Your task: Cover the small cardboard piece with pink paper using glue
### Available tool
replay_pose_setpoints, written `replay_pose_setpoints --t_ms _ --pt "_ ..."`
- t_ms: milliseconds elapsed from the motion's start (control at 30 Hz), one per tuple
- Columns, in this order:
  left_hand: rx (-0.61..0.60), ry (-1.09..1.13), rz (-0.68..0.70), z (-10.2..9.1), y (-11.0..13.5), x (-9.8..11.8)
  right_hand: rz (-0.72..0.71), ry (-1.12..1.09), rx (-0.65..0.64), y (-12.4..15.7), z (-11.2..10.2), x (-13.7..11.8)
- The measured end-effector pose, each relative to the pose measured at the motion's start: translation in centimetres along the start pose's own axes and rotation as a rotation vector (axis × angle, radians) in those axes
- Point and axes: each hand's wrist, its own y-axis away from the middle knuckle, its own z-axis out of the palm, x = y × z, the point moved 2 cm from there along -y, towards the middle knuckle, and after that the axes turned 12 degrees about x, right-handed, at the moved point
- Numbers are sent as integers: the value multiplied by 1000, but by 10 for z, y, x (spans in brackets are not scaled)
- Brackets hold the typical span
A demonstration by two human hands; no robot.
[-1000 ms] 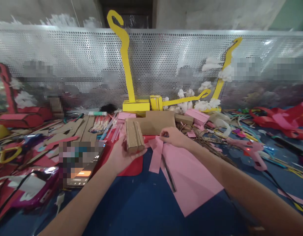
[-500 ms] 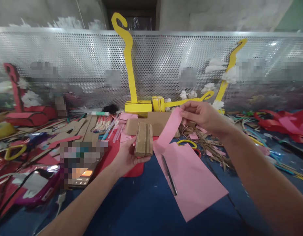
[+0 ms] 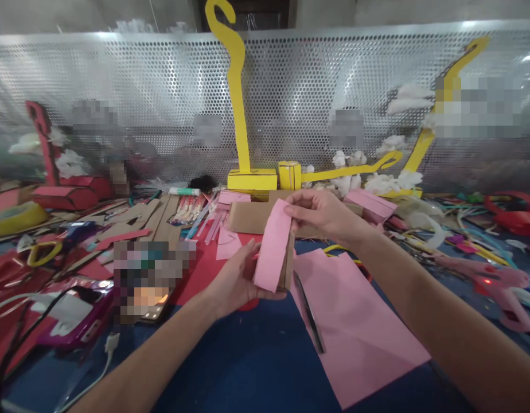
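My left hand point(image 3: 237, 280) grips a small brown cardboard block point(image 3: 288, 265) from below, above the blue table. My right hand point(image 3: 323, 213) pinches the top end of a pink paper strip point(image 3: 271, 252) and lays it over the front of the block, so most of the block is hidden. A large pink paper sheet point(image 3: 355, 321) lies flat on the table just right of my hands, with a dark pen point(image 3: 308, 304) resting on its left edge.
A phone point(image 3: 147, 287) lies left of my left hand on red paper. Cardboard pieces, pink scraps and yellow cardboard shapes point(image 3: 252, 179) crowd the back against a perforated metal screen point(image 3: 119, 115). A pink glue gun point(image 3: 497, 281) lies at the right; red cutouts and tape at the left.
My right hand lifted the pink strip off the sheet, raised it high, then brought it down over the block. My left hand turned the block upright.
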Motion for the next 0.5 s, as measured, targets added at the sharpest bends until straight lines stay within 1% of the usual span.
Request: replay_pose_setpoints --t_ms 133,367,500 --pt "-27 16 -31 1 1 -1 -53 27 71 -2 -3 1" --pt "-63 -35 19 5 5 1 -71 96 73 -2 -4 6" --pt "-32 -62 17 5 6 2 -77 126 70 -3 -3 10"
